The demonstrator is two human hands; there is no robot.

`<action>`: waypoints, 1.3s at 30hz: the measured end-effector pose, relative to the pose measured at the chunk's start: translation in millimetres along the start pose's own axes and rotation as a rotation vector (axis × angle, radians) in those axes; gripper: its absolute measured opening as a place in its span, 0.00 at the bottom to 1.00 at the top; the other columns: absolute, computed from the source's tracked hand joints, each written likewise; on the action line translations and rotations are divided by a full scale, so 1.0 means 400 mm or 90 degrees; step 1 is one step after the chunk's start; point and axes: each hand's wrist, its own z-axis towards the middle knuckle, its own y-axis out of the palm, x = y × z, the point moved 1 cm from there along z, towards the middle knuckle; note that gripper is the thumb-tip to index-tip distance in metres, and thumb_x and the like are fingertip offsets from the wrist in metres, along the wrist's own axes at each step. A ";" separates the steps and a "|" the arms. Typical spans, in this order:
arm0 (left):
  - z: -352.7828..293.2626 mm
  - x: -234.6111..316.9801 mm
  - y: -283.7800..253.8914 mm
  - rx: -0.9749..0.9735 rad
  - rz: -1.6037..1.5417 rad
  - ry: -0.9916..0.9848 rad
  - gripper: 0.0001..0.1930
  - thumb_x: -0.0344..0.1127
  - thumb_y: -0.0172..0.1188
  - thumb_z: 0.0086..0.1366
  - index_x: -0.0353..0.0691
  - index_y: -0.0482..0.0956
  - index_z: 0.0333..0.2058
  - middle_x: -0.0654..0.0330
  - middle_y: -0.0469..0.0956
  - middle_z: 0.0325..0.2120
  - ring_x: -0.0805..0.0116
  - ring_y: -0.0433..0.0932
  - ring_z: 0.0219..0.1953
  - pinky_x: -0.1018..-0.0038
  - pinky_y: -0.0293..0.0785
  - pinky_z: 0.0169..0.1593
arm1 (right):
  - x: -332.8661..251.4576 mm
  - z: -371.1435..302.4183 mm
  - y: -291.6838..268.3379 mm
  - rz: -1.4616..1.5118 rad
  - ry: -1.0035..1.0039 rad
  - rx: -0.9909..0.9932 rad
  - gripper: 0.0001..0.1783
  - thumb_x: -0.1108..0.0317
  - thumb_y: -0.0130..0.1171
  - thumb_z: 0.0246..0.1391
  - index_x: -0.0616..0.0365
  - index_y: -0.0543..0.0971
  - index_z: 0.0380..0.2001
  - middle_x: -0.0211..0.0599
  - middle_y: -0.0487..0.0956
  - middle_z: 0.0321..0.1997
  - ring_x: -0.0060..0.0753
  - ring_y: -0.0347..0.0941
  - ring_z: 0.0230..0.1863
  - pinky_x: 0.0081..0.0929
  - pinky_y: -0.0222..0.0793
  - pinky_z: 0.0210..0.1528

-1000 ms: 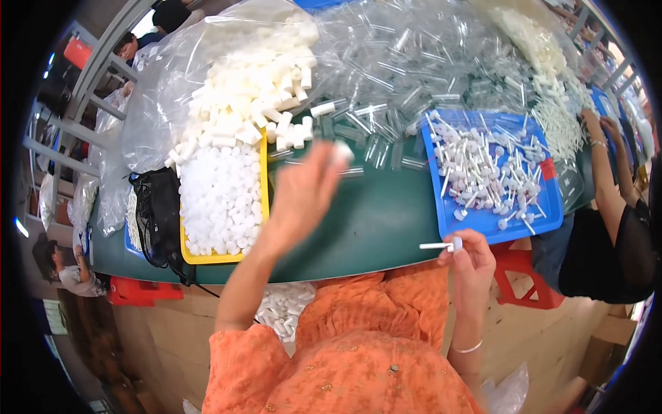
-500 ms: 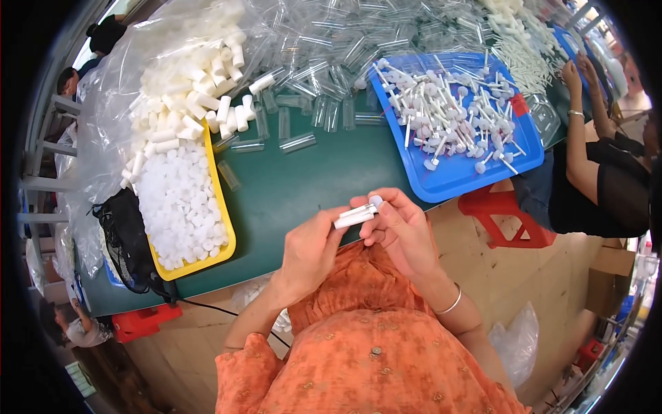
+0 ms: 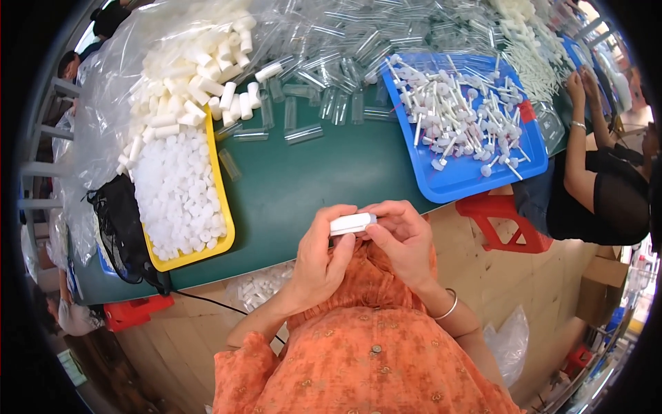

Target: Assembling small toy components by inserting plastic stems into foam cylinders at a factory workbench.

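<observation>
Over the table's front edge, both hands are closed around one white cylindrical roll [image 3: 349, 224], held nearly level. My left hand [image 3: 316, 257] grips its left end between thumb and fingers. At the opposite end, my right hand [image 3: 405, 247] pinches around a translucent whitish cap piece [image 3: 373, 218], which sits against the roll. Whether a stem runs inside the roll is hidden. To the right, a blue tray [image 3: 448, 190] holds many thin white sticks with round translucent caps [image 3: 476, 127]. On the left, a yellow tray [image 3: 229, 231] is filled with small white plugs [image 3: 181, 200].
Cream-white foam-like rolls [image 3: 200, 86] are heaped at the back left, partly under plastic film. Transparent tubes [image 3: 358, 41] pile along the back of the green table [image 3: 303, 179]. A black mesh bag [image 3: 121, 228] lies left. A co-worker's arm [image 3: 579, 148] shows at right, near a red stool [image 3: 503, 224].
The roll and cap, earlier slightly apart or at an angle, now line up end to end. My hands have drawn lower and closer around them. The view has shifted slightly.
</observation>
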 end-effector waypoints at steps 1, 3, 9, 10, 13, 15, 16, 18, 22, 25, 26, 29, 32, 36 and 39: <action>-0.002 -0.007 -0.003 0.009 0.002 -0.001 0.16 0.22 0.47 0.68 0.36 0.66 0.54 0.62 0.74 0.40 0.76 0.72 0.44 0.76 0.71 0.46 | 0.008 -0.002 0.004 -0.019 -0.034 0.015 0.14 0.78 0.60 0.56 0.63 0.73 0.45 0.46 0.78 0.46 0.33 0.78 0.45 0.26 0.77 0.46; 0.001 -0.022 -0.009 0.014 -0.059 -0.055 0.15 0.23 0.45 0.69 0.36 0.66 0.54 0.61 0.73 0.41 0.78 0.71 0.42 0.79 0.70 0.44 | 0.002 0.004 0.007 -0.035 -0.066 0.018 0.15 0.79 0.62 0.53 0.61 0.74 0.44 0.43 0.78 0.46 0.35 0.77 0.46 0.28 0.75 0.48; 0.010 0.015 -0.035 -0.069 -0.135 -0.160 0.16 0.24 0.46 0.69 0.37 0.66 0.55 0.62 0.73 0.41 0.79 0.71 0.41 0.80 0.69 0.44 | -0.057 0.020 0.035 -0.874 -0.518 -0.083 0.15 0.73 0.67 0.42 0.53 0.78 0.36 0.27 0.79 0.42 0.34 0.73 0.44 0.42 0.63 0.55; 0.011 0.024 -0.048 -0.093 -0.169 -0.172 0.16 0.23 0.50 0.66 0.38 0.70 0.52 0.59 0.75 0.43 0.72 0.74 0.42 0.76 0.71 0.47 | -0.051 0.022 0.034 -0.862 -0.533 -0.084 0.13 0.71 0.67 0.44 0.52 0.79 0.36 0.26 0.79 0.38 0.32 0.74 0.42 0.44 0.61 0.56; 0.065 0.038 -0.217 0.036 0.519 0.217 0.15 0.24 0.59 0.54 0.39 0.77 0.42 0.51 0.77 0.40 0.49 0.73 0.44 0.58 0.69 0.48 | -0.048 0.035 0.009 -0.816 -0.460 -0.064 0.13 0.72 0.67 0.44 0.53 0.79 0.36 0.28 0.79 0.36 0.34 0.74 0.40 0.43 0.62 0.54; 0.088 0.027 -0.310 0.129 0.917 0.201 0.18 0.23 0.58 0.50 0.40 0.77 0.42 0.54 0.72 0.40 0.56 0.70 0.44 0.65 0.64 0.46 | -0.039 0.037 0.000 -0.786 -0.437 -0.075 0.13 0.73 0.67 0.45 0.53 0.79 0.36 0.29 0.79 0.36 0.35 0.74 0.39 0.41 0.63 0.53; 0.100 0.023 -0.333 0.135 1.018 0.203 0.14 0.23 0.58 0.49 0.39 0.78 0.37 0.54 0.71 0.38 0.58 0.68 0.45 0.67 0.61 0.46 | -0.035 0.035 0.001 -0.760 -0.411 -0.083 0.13 0.74 0.67 0.45 0.54 0.79 0.36 0.31 0.79 0.35 0.36 0.75 0.39 0.40 0.64 0.52; 0.120 0.003 -0.357 0.102 1.066 0.193 0.12 0.24 0.59 0.49 0.39 0.78 0.35 0.54 0.71 0.37 0.59 0.68 0.45 0.67 0.61 0.46 | -0.035 0.032 0.015 -0.744 -0.411 -0.091 0.12 0.74 0.67 0.45 0.55 0.79 0.36 0.32 0.79 0.35 0.37 0.75 0.38 0.39 0.65 0.51; 0.149 -0.006 -0.388 0.053 1.065 0.223 0.08 0.25 0.61 0.48 0.37 0.77 0.30 0.53 0.71 0.36 0.59 0.68 0.43 0.67 0.62 0.46 | -0.058 0.031 0.018 -0.700 -0.397 -0.065 0.12 0.76 0.67 0.45 0.56 0.79 0.35 0.34 0.79 0.33 0.39 0.75 0.38 0.38 0.66 0.50; 0.143 0.001 -0.375 0.038 1.063 0.210 0.15 0.24 0.62 0.47 0.36 0.77 0.36 0.52 0.71 0.37 0.57 0.69 0.44 0.66 0.63 0.47 | -0.080 0.035 -0.015 -0.670 -0.382 -0.041 0.12 0.76 0.67 0.44 0.57 0.79 0.35 0.35 0.79 0.32 0.40 0.75 0.37 0.38 0.67 0.49; 0.137 0.014 -0.360 0.027 1.057 0.199 0.17 0.24 0.62 0.47 0.36 0.76 0.40 0.52 0.71 0.37 0.57 0.69 0.45 0.65 0.63 0.49 | -0.083 0.033 -0.020 -0.673 -0.379 -0.032 0.12 0.76 0.67 0.44 0.57 0.79 0.35 0.35 0.79 0.32 0.40 0.75 0.37 0.38 0.67 0.49; 0.132 0.004 -0.340 -0.004 1.115 0.227 0.19 0.25 0.61 0.49 0.35 0.74 0.43 0.51 0.72 0.37 0.57 0.68 0.47 0.62 0.62 0.54 | -0.088 0.026 -0.028 -0.649 -0.339 -0.034 0.12 0.77 0.66 0.45 0.57 0.80 0.35 0.35 0.79 0.32 0.40 0.75 0.37 0.38 0.67 0.50; 0.143 -0.035 -0.344 -0.052 1.221 0.198 0.16 0.27 0.61 0.51 0.36 0.73 0.41 0.52 0.72 0.37 0.57 0.68 0.48 0.61 0.61 0.57 | -0.066 0.023 -0.008 -0.635 -0.364 -0.060 0.11 0.75 0.67 0.47 0.58 0.80 0.36 0.36 0.80 0.33 0.41 0.75 0.39 0.39 0.68 0.52; 0.169 -0.041 -0.344 -0.114 1.231 0.095 0.10 0.25 0.58 0.53 0.38 0.71 0.35 0.53 0.73 0.34 0.58 0.70 0.45 0.61 0.61 0.55 | -0.057 0.015 -0.011 -0.610 -0.365 -0.094 0.12 0.75 0.67 0.46 0.58 0.80 0.37 0.37 0.79 0.33 0.43 0.74 0.38 0.38 0.68 0.50; 0.163 -0.041 -0.326 -0.100 1.129 0.149 0.10 0.23 0.57 0.52 0.38 0.71 0.34 0.54 0.74 0.33 0.58 0.71 0.43 0.62 0.63 0.52 | -0.073 0.010 -0.026 -0.602 -0.337 -0.056 0.12 0.76 0.66 0.47 0.58 0.81 0.37 0.37 0.79 0.33 0.41 0.74 0.37 0.35 0.69 0.45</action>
